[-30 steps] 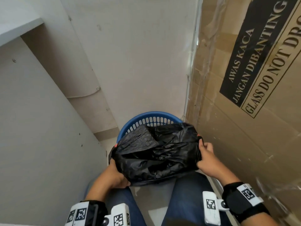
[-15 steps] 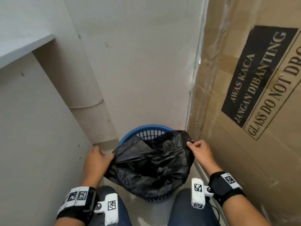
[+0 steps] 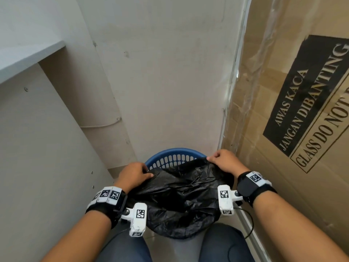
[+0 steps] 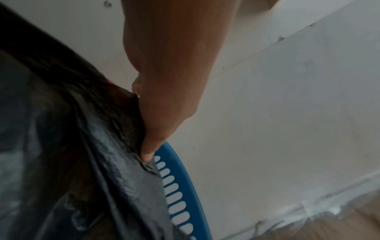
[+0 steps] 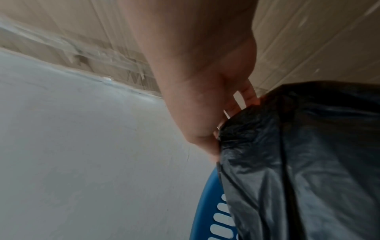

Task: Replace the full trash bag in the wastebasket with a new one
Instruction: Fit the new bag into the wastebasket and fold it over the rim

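A blue slotted wastebasket [image 3: 174,157] stands on the floor in a narrow gap, its far rim showing. A crumpled black trash bag [image 3: 181,195] lies spread over its mouth and near side. My left hand [image 3: 133,174] pinches the bag's edge at the basket's left rim; in the left wrist view the thumb presses black plastic [image 4: 115,162] beside the blue rim [image 4: 180,178]. My right hand [image 3: 221,161] pinches the bag's edge at the right rim, seen in the right wrist view against the bag [image 5: 287,154] and the basket [image 5: 207,203]. The inside of the basket is hidden.
A pale cabinet side [image 3: 47,157] closes in on the left with a shelf [image 3: 28,57] above. A large cardboard box [image 3: 292,120] with a glass warning label stands tight on the right. A white wall [image 3: 160,72] is behind. My knees [image 3: 226,242] flank the basket's near side.
Both hands have moved forward and apart along the bag's edge to the basket's rim. The bag has come down from above the basket and now lies spread flatter over its mouth.
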